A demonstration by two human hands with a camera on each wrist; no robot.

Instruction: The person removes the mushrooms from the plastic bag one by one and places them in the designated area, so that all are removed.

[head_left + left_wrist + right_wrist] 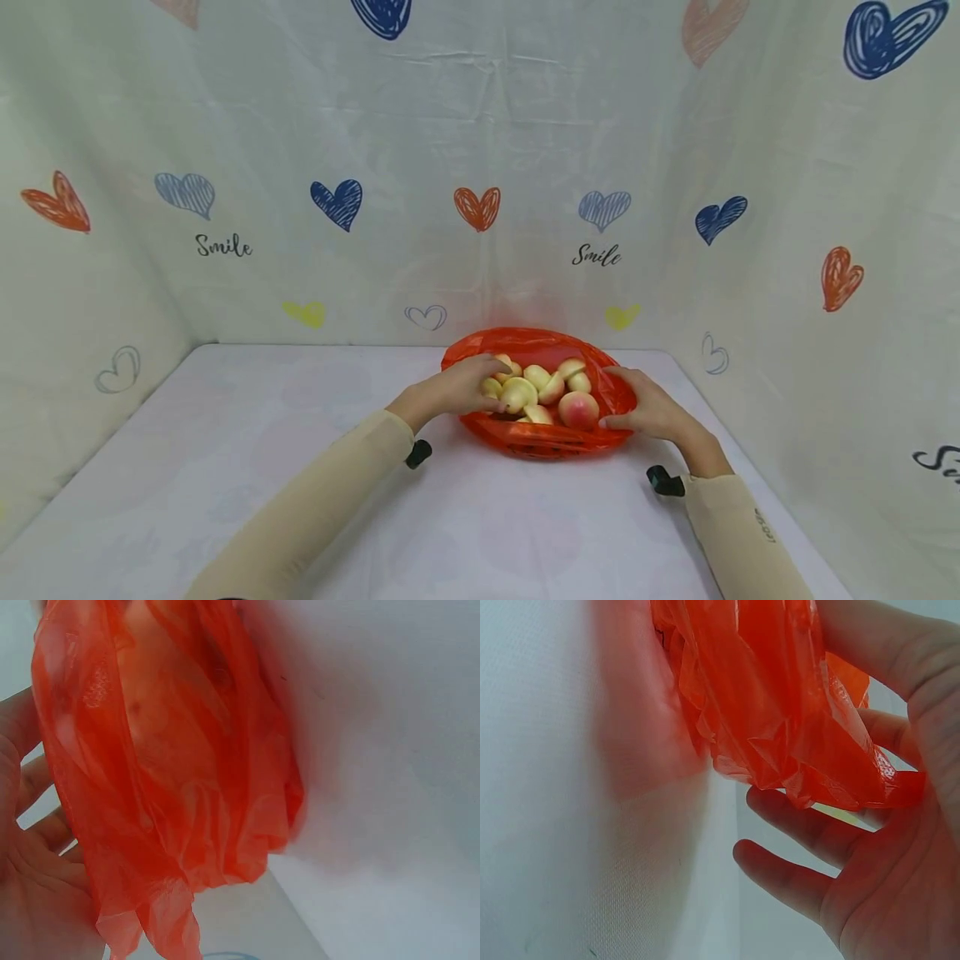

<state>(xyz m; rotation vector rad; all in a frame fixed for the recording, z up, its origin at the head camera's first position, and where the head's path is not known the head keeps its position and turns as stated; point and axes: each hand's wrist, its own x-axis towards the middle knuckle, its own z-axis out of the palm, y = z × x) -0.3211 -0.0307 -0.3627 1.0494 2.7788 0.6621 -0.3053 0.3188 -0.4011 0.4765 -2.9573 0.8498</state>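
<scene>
A red plastic bag [540,446] sits near the far edge of the table, its mouth spread wide. Inside lie several peaches, pale yellow with pink patches; one redder peach [579,410] is at the front right. My left hand [467,385] reaches over the bag's left rim, thumb and fingers spread apart beside the fruit. Opposite it, my right hand [651,407] touches the right rim with thumb and fingers parted. In the right wrist view, two straight fingers [802,829] stay outside the film, while the other fingertips are hidden behind it.
A white-covered table [300,467] carries the bag. Behind it and at both sides hangs a pale curtain [405,125] printed with hearts and the word Smile. Small dark devices [665,482] show at both wrists, by the beige sleeves [738,525].
</scene>
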